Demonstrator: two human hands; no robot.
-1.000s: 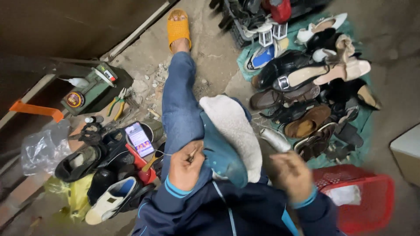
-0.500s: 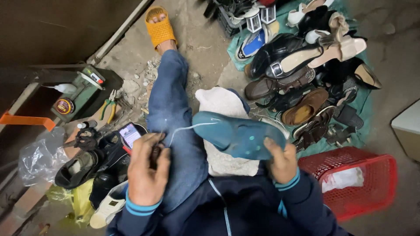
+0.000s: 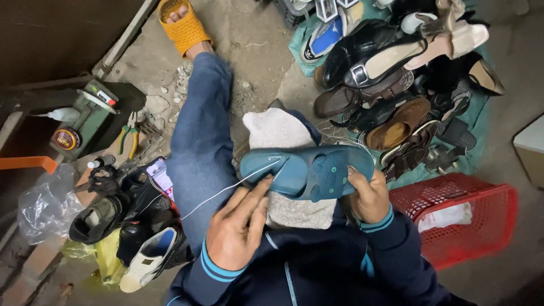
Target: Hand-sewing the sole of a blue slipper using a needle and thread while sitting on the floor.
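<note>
Beside slipper: shoe pile, red basket.

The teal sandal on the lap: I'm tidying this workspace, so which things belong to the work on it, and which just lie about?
In use:
teal sandal
white thread
left hand
right hand
pale cloth

Lying about:
shoe pile
red basket
pliers
polish tin

Your left hand lies flat, fingers stretched forward; your right hand is curled closed, both wrists blue-cuffed.
</note>
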